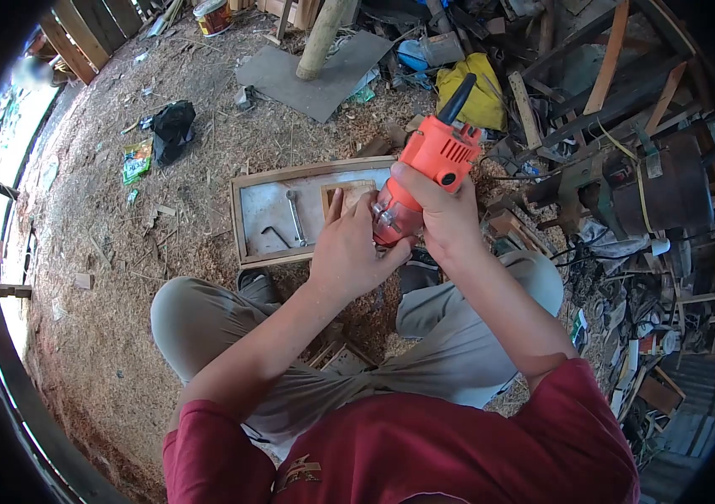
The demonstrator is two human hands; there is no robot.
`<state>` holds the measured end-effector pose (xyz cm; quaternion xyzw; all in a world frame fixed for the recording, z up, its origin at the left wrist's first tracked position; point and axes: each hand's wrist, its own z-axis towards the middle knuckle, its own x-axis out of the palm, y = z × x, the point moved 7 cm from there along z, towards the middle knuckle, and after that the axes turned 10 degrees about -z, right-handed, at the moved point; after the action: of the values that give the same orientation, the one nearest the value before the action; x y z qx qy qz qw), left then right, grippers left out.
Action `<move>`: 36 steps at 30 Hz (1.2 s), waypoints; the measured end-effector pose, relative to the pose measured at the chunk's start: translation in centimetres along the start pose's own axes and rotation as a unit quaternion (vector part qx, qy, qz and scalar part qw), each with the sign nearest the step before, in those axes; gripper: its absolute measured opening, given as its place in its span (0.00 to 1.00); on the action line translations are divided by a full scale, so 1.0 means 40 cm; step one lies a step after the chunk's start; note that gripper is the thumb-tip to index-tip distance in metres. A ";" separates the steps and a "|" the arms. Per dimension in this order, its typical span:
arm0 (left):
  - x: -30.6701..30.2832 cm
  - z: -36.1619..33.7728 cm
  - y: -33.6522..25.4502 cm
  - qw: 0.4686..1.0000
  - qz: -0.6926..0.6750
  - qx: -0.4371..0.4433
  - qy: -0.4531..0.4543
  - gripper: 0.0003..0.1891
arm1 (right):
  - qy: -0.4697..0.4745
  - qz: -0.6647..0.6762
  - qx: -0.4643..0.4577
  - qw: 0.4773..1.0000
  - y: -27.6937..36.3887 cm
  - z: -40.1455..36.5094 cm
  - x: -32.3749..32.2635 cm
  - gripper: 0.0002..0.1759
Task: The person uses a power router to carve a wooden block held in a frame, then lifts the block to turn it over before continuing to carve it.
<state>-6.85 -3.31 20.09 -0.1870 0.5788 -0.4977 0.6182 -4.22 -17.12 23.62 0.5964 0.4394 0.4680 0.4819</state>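
Observation:
An orange trim router (440, 160) is held above a shallow wooden tray (237, 218), its black cord end pointing up and away from me. My right hand (452, 220) is wrapped around the router's body, thumb along the near side. My left hand (346, 249) grips the clear base end, fingers around the metal collet area; the fingertips there are partly hidden. In the tray lie a combination wrench (295, 217) and a small black hex key (274, 236). A wooden piece (326, 198) in the tray is partly covered by my left hand.
Wood shavings cover the ground (114, 311). A black plastic bag (173, 130) and a green packet (136, 161) lie at the left. A grey sheet (278, 76) with a post is ahead. A yellow bag (492, 92), scrap wood and a motor-like machine (668, 189) crowd the right.

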 end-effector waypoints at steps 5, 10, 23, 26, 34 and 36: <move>-0.009 0.010 0.005 0.996 -0.062 -0.033 0.062 0.45 | 0.022 -0.010 0.013 1.000 -0.012 0.004 -0.009 0.18; -0.014 0.005 0.010 0.990 -0.117 -0.047 0.065 0.45 | 0.030 0.015 0.010 0.999 -0.005 -0.005 -0.011 0.17; -0.030 0.007 -0.014 0.992 -0.103 -0.040 0.056 0.38 | 0.072 0.014 -0.003 0.997 0.006 -0.021 0.000 0.19; -0.030 -0.002 -0.008 0.990 -0.114 -0.060 0.063 0.37 | 0.099 -0.016 0.021 0.995 -0.007 -0.017 -0.007 0.26; -0.029 -0.013 0.001 0.978 -0.146 -0.109 0.103 0.37 | 0.099 0.016 0.045 0.994 -0.020 -0.017 -0.007 0.22; -0.025 -0.015 0.002 0.978 -0.146 -0.106 0.104 0.37 | 0.087 0.013 0.037 0.995 -0.017 -0.022 -0.004 0.19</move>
<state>-7.17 -2.23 20.39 -0.2812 0.6560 -0.5349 0.4522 -5.14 -17.01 23.01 0.5766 0.4885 0.5081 0.4133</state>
